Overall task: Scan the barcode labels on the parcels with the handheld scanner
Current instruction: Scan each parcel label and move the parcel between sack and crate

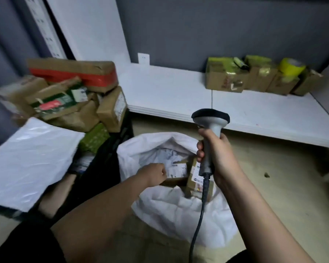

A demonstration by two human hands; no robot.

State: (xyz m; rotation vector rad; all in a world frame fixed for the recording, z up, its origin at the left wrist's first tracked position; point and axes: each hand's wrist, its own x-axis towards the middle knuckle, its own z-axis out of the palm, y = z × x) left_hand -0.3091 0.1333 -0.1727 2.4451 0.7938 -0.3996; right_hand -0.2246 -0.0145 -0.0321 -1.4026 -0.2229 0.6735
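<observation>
Scanner (209, 128) upright in the person's right hand (217, 158), fingers wrapped round the grey handle, dark head on top, black cable (199, 211) hanging down from the base. Left hand (156, 174) is down inside the mouth of the white sack (171, 209) on the floor, fingers curled on a labelled parcel (176, 172); exact grip hard to make out. Second labelled brown parcel (195, 179) in the sack just beside it, behind the scanner handle. Black crate (110, 158) left of the sack piled with brown boxes (74, 92), one with red tape on top. Big white mailer bag (27, 164) blurred at the left edge of view. White desk (254, 114) behind the sack; along its far right edge sits a row of cartons (254, 78) with yellow tape, touching one another, and a yellow tape roll (291, 67) on top.
</observation>
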